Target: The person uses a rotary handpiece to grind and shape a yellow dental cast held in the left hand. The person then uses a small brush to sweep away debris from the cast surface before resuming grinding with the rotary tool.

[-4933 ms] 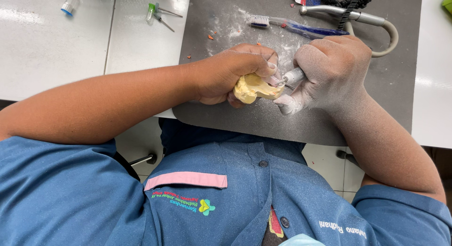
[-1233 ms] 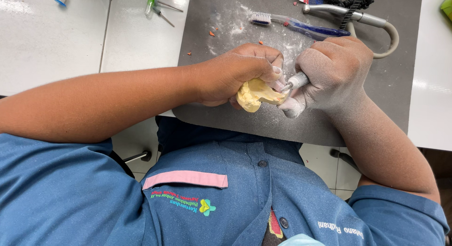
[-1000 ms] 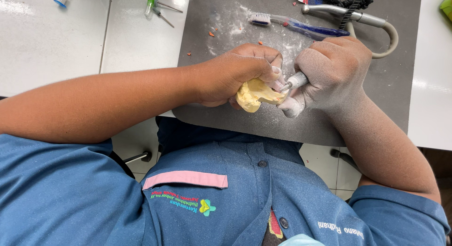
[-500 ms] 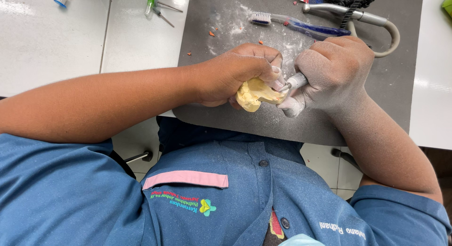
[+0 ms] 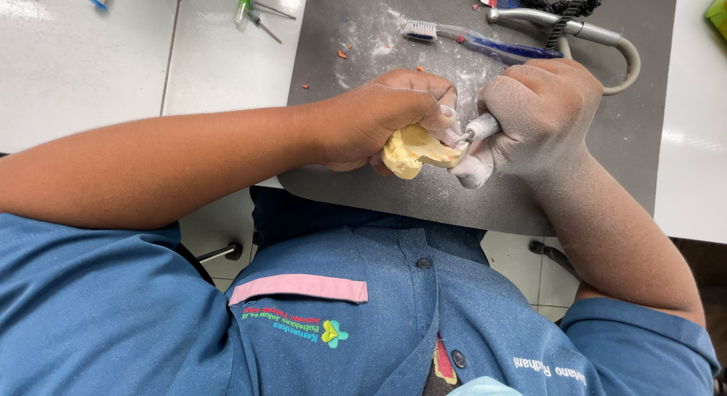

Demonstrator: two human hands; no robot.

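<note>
My left hand (image 5: 382, 116) grips a yellow plaster dental cast (image 5: 409, 150) over the near edge of a grey mat (image 5: 379, 32). My right hand (image 5: 538, 116), dusted white, holds a silver rotary handpiece (image 5: 478, 129). Its tip touches the cast where a pink piece shows beside my left fingers. White dust lies on the mat around both hands.
A toothbrush with a blue clear handle (image 5: 477, 40) lies on the mat beyond my hands. A metal handpiece with a hose and black coiled cord (image 5: 568, 21) sits at the far right. Small green-capped tools (image 5: 254, 10) lie on the white bench (image 5: 91, 70) to the left.
Both hands have stayed in place on the cast; the handpiece tip has shifted only slightly against it.
</note>
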